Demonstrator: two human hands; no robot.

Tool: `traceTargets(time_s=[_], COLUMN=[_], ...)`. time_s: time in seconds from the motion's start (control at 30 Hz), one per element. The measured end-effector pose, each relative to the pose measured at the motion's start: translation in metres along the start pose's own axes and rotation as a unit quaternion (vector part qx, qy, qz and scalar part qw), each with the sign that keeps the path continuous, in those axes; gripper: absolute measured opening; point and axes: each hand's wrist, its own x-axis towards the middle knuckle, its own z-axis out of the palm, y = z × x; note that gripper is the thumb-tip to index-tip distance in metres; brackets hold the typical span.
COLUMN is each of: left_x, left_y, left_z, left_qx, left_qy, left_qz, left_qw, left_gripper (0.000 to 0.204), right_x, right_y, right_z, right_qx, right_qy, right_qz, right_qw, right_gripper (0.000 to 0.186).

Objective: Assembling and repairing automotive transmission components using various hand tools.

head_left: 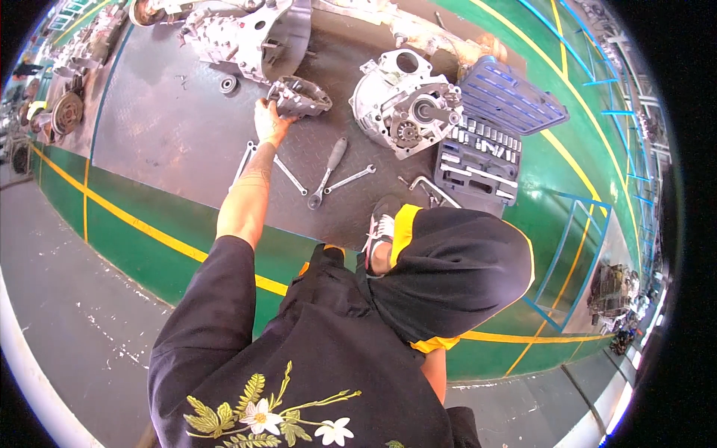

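My left hand (270, 125) reaches forward and is closed on the near left end of a small grey metal housing (305, 98), which rests on the dark metal plate. Beyond it stands a large bell-shaped gearbox casing (258, 41). A ring bearing (228, 84) lies left of the hand. To the right is an open gearbox case (403, 89) with a shaft and a small gear showing. Close to my left forearm lie a ratchet (330, 172) and several spanners, among them one spanner (351, 180) at the ratchet's right. My right hand is out of view.
A socket set case (478, 164) with its blue lid (515, 95) raised sits at the right. An L-shaped bar (436, 191) lies before it. My shoe (381, 233) is on the plate's near edge. Other gearboxes (612, 291) stand far right.
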Motion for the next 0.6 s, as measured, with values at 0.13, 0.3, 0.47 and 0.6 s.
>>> traceTargets(time_s=[0.13, 0.3, 0.47, 0.6], left_x=[0.0, -0.028, -0.053, -0.115], left_y=[0.003, 0.023, 0.099, 0.193], left_z=[0.012, 0.028, -0.09, -0.221], left_qx=[0.01, 0.041, -0.472, -0.696], left_qy=[-0.035, 0.1, 0.005, -0.053], left_qz=[0.106, 0.119, -0.149, -0.185], left_qw=[0.994, 0.987, 0.869, 0.692], left_gripper=[0.046, 0.036, 0.026, 0.044], right_x=[-0.002, 0.034, -0.094, -0.142], right_y=[-0.011, -0.122, -0.3, -0.363], right_z=[-0.028, -0.071, -0.141, -0.072], right_qx=[0.251, 0.311, 0.163, 0.214], right_qy=[0.07, 0.141, 0.304, 0.104], right_qz=[0.041, -0.13, -0.246, -0.376], right_qw=[0.965, 0.931, 0.906, 0.896], right_gripper=[0.02, 0.019, 0.014, 0.035])
